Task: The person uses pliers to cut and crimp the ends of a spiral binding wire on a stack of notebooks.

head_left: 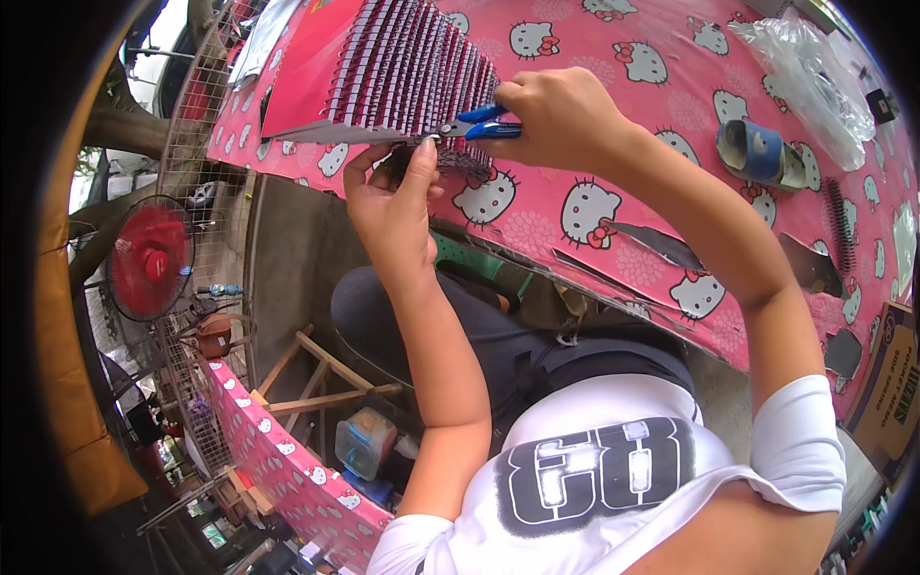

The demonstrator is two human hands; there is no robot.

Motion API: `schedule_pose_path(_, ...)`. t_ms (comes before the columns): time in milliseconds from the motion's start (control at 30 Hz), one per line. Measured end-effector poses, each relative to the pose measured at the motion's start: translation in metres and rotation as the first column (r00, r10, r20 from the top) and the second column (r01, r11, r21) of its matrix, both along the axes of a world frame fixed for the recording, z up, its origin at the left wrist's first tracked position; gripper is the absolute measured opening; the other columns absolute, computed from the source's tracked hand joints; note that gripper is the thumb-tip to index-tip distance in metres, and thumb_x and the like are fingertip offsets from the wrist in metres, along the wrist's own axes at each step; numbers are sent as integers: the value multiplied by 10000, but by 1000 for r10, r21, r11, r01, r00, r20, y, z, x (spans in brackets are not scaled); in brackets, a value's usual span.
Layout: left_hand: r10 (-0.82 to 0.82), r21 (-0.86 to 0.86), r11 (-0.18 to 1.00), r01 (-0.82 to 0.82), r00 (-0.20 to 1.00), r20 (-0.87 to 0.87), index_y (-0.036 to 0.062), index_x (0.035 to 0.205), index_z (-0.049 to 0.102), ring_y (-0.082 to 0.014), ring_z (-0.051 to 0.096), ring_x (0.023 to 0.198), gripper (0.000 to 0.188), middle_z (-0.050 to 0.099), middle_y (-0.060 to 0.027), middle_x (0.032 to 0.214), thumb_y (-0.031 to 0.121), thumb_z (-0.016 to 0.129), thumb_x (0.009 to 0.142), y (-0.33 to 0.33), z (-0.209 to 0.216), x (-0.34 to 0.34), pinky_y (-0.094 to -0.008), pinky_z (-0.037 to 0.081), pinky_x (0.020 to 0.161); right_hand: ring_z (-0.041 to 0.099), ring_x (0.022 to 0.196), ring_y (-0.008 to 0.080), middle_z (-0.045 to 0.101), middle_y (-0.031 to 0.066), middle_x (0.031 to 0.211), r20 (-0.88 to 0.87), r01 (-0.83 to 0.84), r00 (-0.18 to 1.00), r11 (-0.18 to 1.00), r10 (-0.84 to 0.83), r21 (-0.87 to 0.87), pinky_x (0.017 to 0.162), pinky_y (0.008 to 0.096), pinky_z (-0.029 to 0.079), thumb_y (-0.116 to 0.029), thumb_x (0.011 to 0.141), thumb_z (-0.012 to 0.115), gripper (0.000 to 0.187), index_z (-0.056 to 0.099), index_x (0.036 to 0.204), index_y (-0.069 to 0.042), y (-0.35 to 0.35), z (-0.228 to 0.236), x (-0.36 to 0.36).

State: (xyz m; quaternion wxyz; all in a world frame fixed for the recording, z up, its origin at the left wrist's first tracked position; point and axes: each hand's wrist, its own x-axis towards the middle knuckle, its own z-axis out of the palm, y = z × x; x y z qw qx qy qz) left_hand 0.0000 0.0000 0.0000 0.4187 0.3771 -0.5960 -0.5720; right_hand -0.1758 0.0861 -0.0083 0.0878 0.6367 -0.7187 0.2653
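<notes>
A stack of red spiral-bound notebooks (pixel 393 72), with dark coil bindings in rows, lies at the table's near left edge. My right hand (pixel 565 115) is closed around the blue handles of a pair of pliers (pixel 479 125). Their metal jaws rest at the lower corner of the stack, by the coil ends. Just below the jaws, my left hand (pixel 398 196) pinches the notebook edge between thumb and fingers; the exact grip point is partly hidden. A tangle of dark wire (pixel 470 168) shows beside the left thumb.
The table (pixel 537 211) has a pink patterned cover, torn along the near edge. To the right are a blue-banded roll (pixel 752 151), clear plastic bags (pixel 805 81), a loose dark coil (pixel 840 225) and a cardboard box (pixel 882 383). A red fan (pixel 151 259) stands left.
</notes>
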Motion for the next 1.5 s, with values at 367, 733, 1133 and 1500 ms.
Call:
schedule_pose_path(367, -9, 57, 998, 9, 1000, -2, -14, 1100, 540, -109, 602, 655, 388, 666, -96, 862, 25, 763, 785, 2, -2, -3, -217, 478, 514, 649, 602, 295, 623, 100, 627, -162, -74, 987, 900, 5, -429, 561, 399, 517, -473, 737, 721, 423, 656, 698, -57, -6, -22, -11)
schedule_pose_path(733, 21, 165, 986, -13, 999, -42, -15, 1069, 549, -111, 602, 622, 363, 662, -92, 833, 65, 771, 793, -3, -8, 0, -224, 489, 497, 650, 584, 298, 629, 115, 618, -128, -25, 992, 938, -21, -345, 572, 404, 530, -473, 736, 695, 434, 670, 685, -43, -2, -30, -15)
schedule_pose_path(1133, 9, 192, 981, -6, 1000, -12, -21, 1081, 523, -121, 603, 610, 386, 653, -97, 821, 55, 768, 793, -5, -16, 1, -227, 493, 496, 664, 634, 297, 648, 109, 704, -91, 7, 995, 978, -27, -208, 560, 409, 525, -476, 727, 715, 448, 670, 758, -31, 0, -37, -9)
schedule_pose_path(1500, 22, 212, 977, -15, 999, -31, -23, 1092, 520, -129, 613, 618, 412, 656, -100, 842, 47, 778, 778, -7, -24, 5, -227, 514, 528, 667, 638, 300, 644, 114, 681, 29, 44, 999, 999, -43, -18, 581, 419, 524, -461, 726, 724, 436, 663, 745, -29, 11, -40, -4)
